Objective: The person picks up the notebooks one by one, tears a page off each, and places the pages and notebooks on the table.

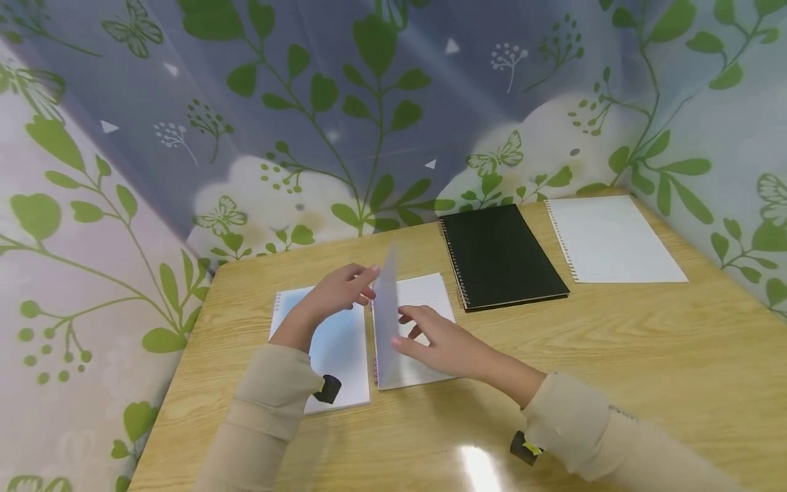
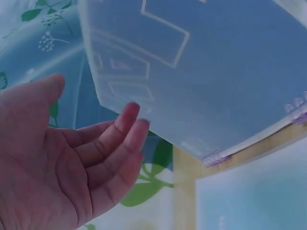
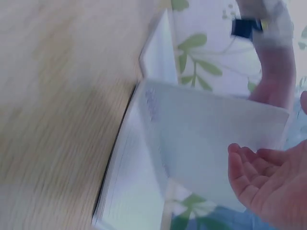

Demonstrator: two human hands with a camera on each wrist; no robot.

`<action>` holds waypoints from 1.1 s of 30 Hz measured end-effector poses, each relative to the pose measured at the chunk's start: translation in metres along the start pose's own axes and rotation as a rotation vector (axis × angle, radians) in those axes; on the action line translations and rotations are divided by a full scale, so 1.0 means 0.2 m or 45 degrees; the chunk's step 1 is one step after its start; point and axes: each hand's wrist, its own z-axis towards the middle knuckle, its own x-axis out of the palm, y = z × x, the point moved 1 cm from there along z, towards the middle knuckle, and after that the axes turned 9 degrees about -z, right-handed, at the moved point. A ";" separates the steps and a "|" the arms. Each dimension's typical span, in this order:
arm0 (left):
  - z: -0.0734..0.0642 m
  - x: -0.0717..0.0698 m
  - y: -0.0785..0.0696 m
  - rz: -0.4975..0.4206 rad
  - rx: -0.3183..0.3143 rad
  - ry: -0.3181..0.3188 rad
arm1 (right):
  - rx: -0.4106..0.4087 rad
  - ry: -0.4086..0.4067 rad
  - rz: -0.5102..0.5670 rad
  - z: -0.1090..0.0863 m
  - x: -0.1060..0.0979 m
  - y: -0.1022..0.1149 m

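A small spiral notebook with white pages [image 1: 425, 288] lies on the table, its purple binding [image 1: 376, 371] along the left side. Its translucent cover [image 1: 387, 321] stands nearly upright from that binding. My left hand [image 1: 337, 295] is on the cover's left side, fingers loosely bent at its edge; in the left wrist view, the palm and thumb are apart from the cover [image 2: 216, 81]. On the other side, over the pages, is my right hand [image 1: 435, 342], fingers relaxed and thumb close to the cover. The right wrist view shows its fingertips near the cover [image 3: 201, 129].
A pale blue-and-white pad [image 1: 341, 365] with punched holes lies left of the notebook, partly under my left forearm. A black spiral notebook [image 1: 504, 256] and a white sheet [image 1: 615, 239] with a perforated edge lie to the right. A patterned curtain [image 1: 332, 137] hangs behind the wooden table [image 1: 615, 355].
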 end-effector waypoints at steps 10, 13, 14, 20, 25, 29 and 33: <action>-0.02 -0.11 -0.10 0.146 -0.064 0.062 | -0.149 0.070 -0.165 -0.04 0.09 0.10; -0.03 -0.14 -0.13 0.207 -0.098 0.068 | -0.193 0.099 -0.203 -0.04 0.12 0.11; -0.03 -0.15 -0.13 0.227 -0.109 0.071 | -0.203 0.112 -0.214 -0.04 0.14 0.12; -0.05 -0.18 -0.12 0.331 -0.151 0.084 | -0.254 0.201 -0.255 -0.04 0.18 0.13; -0.06 -0.18 -0.10 0.388 -0.150 0.028 | -0.288 0.228 -0.273 -0.04 0.20 0.14; -0.06 -0.19 -0.08 0.391 -0.170 -0.019 | -0.313 0.228 -0.279 -0.03 0.21 0.15; -0.06 -0.19 -0.07 0.400 -0.193 -0.029 | -0.329 0.242 -0.277 -0.02 0.22 0.15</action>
